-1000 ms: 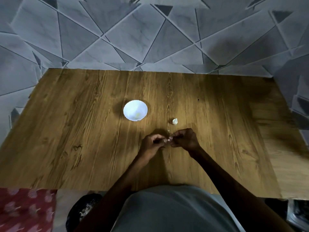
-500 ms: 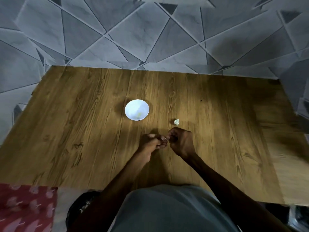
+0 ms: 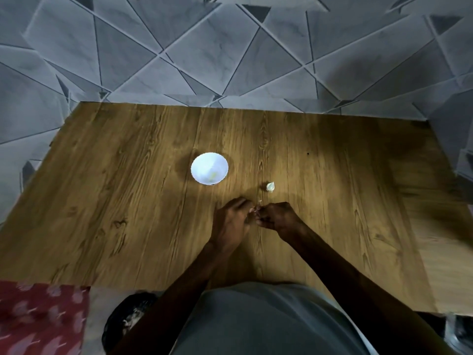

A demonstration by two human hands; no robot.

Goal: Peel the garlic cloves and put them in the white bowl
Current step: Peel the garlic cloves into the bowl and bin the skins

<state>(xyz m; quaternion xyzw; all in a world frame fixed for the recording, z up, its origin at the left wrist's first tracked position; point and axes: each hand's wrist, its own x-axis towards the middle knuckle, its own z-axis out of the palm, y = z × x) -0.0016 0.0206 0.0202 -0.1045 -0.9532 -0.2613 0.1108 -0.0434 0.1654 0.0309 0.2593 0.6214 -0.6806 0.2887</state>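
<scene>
Meeting at the centre of the frame, two hands work over one wooden table (image 3: pixel 128 201): the left hand (image 3: pixel 230 221) and the right hand (image 3: pixel 279 219), with their fingertips brought together. Both sets of fingers are curled and pinch one small pale thing between them, the held clove (image 3: pixel 256 210). Only a sliver of it shows, so I cannot tell if its skin is on or off. It sits below and right of the bowl.

There are three bits of garlic. One is in the fingers. One loose garlic piece (image 3: pixel 270 186) lies on the wood just above the right hand, apart from it. One tiny pale flake (image 3: pixel 260 201) lies between that piece and the fingertips. The loose piece is too small to tell whether it is a whole clove or an empty husk.

The one container is a single white bowl (image 3: pixel 204 162). It stands upright a little above and left of the hands, to the left of the loose piece, and touches neither. Inside, toward its lower right, lies a faint yellowish patch (image 3: pixel 213 175), too washed out to count as cloves.

Grey tiles (image 3: pixel 230 60) in a triangle pattern fill the upper frame. At the lower left is one red patterned cloth (image 3: pixel 38 321). Beside it is one dark round object (image 3: pixel 122 319), blurred, and a grey shirt (image 3: pixel 268 324) is at bottom centre.
</scene>
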